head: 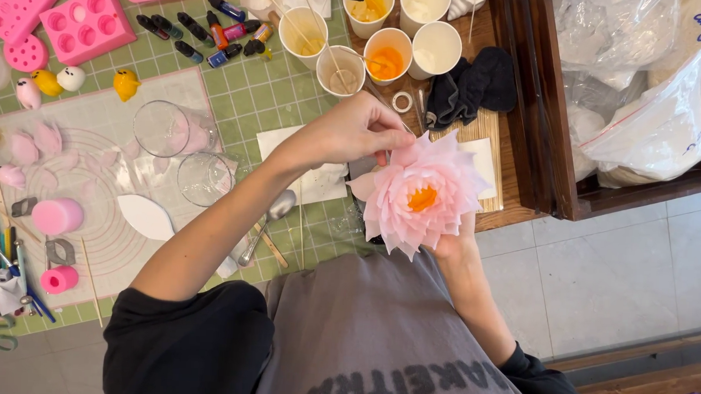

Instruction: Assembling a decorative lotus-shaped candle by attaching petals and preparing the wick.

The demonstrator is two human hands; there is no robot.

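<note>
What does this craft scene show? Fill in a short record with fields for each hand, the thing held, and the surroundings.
Held thing: pink flower with orange centre
Left hand: pinches an upper petal
Right hand: holds the flower from below, mostly hidden
Work surface: green cutting mat
Nearby: paper cups, pink moulds, two glasses, spoon

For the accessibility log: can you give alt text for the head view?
A person's left hand pinches a petal of a pink layered flower with an orange centre, held from beneath by the right hand. Behind lie a green cutting mat, paper cups and pink moulds.
</note>
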